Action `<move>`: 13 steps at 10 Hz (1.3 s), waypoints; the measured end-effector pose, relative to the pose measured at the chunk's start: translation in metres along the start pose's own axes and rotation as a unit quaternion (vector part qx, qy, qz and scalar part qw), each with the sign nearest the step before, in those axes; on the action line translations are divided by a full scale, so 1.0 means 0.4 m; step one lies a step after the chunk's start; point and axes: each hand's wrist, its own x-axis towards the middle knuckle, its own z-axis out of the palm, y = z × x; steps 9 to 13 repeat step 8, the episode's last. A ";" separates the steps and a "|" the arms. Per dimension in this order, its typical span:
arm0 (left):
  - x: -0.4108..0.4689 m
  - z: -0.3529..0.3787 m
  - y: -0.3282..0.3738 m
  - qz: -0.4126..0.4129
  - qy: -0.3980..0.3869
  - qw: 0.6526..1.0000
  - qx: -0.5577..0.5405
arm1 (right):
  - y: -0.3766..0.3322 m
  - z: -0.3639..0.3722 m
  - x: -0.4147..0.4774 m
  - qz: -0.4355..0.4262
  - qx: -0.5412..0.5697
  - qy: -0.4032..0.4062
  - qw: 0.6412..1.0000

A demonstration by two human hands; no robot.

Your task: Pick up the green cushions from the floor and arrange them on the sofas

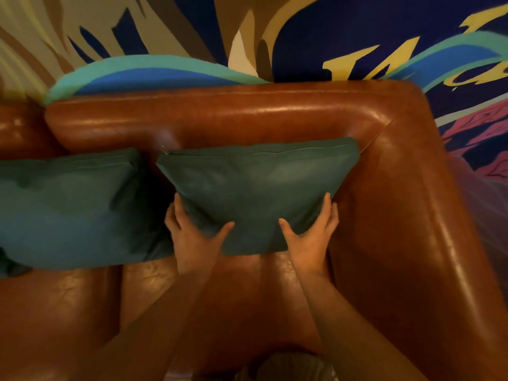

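A green cushion [258, 185] leans upright against the backrest of the brown leather sofa [220, 116], near its right corner, zip edge on top. My left hand [192, 237] grips the cushion's lower left corner, thumb on the front and fingers behind. My right hand [310, 240] grips its lower right corner the same way. A second green cushion [68, 210] leans against the backrest to the left, a small gap apart from the first.
The sofa's right armrest [412, 215] runs down the right side of the view. A painted mural wall [302, 37] rises directly behind the backrest. Bare seat leather [68, 312] lies below the cushions. Another brown sofa section [19, 127] adjoins at far left.
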 end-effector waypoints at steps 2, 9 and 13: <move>0.081 -0.058 0.071 0.121 -0.060 0.986 0.095 | -0.083 0.018 0.025 -0.077 -0.076 -0.040 0.993; 0.019 -0.344 0.276 0.229 -0.134 0.921 0.284 | -0.415 -0.199 -0.109 -0.034 -0.285 -0.169 0.943; 0.019 -0.344 0.276 0.229 -0.134 0.921 0.284 | -0.415 -0.199 -0.109 -0.034 -0.285 -0.169 0.943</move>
